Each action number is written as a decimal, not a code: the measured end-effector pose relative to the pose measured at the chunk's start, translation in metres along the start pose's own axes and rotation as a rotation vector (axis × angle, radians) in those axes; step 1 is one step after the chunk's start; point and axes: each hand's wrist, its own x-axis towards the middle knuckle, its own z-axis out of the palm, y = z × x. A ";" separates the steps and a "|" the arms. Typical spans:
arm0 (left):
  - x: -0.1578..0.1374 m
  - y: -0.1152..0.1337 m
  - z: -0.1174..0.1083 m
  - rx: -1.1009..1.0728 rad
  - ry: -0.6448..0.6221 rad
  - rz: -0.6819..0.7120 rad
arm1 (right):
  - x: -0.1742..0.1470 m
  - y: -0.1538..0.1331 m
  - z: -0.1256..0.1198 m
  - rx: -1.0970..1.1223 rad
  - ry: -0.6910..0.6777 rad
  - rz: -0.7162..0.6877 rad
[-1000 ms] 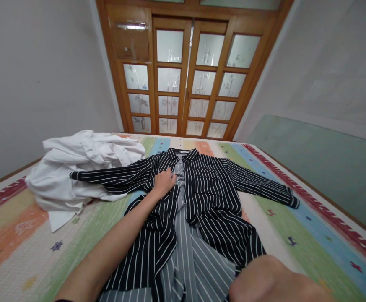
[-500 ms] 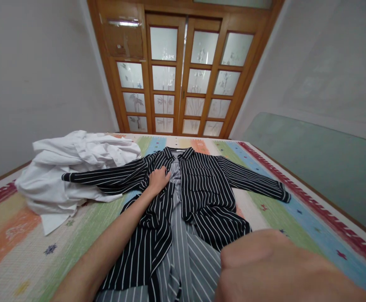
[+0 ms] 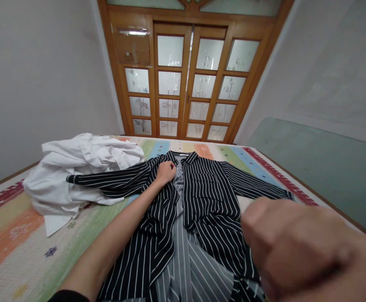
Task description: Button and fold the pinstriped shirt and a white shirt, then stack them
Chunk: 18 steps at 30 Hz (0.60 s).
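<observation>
A black shirt with white stripes point(image 3: 211, 188) lies face up with its front undone, collar at the far end and sleeves spread to both sides. Its grey striped inner side shows down the middle. My left hand point(image 3: 166, 173) is closed on the front edge of the left panel, just below the collar. Close to the camera, my right hand point(image 3: 299, 243) is curled and blurred at the lower right. The right panel's lower part stretches to this hand, which appears closed on it; the fingertips are hidden.
Under the shirt's left sleeve lies a crumpled white garment point(image 3: 85, 167). A striped, multicoloured cover point(image 3: 85, 235) is spread beneath everything. Walls stand on both sides, with a pale green panel point(image 3: 315, 163) along the right and wooden glazed doors point(image 3: 185, 84) beyond the far edge.
My left hand has moved up the shirt's front toward the collar. My right hand has risen slightly and shifted right, and the bunched right panel is now drawn out toward the camera.
</observation>
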 end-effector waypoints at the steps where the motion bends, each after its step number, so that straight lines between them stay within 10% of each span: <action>1: 0.003 0.003 0.002 0.002 -0.007 0.035 | 0.035 0.008 -0.007 0.059 0.145 0.005; 5: 0.016 0.007 0.013 -0.019 -0.090 0.087 | 0.097 0.066 -0.018 0.002 0.324 0.175; 10: 0.033 -0.002 0.029 0.023 -0.122 -0.043 | 0.069 0.174 -0.018 -0.223 0.210 0.582; 18: 0.033 -0.007 0.049 0.241 -0.028 0.010 | 0.047 0.287 -0.010 -0.501 0.272 0.754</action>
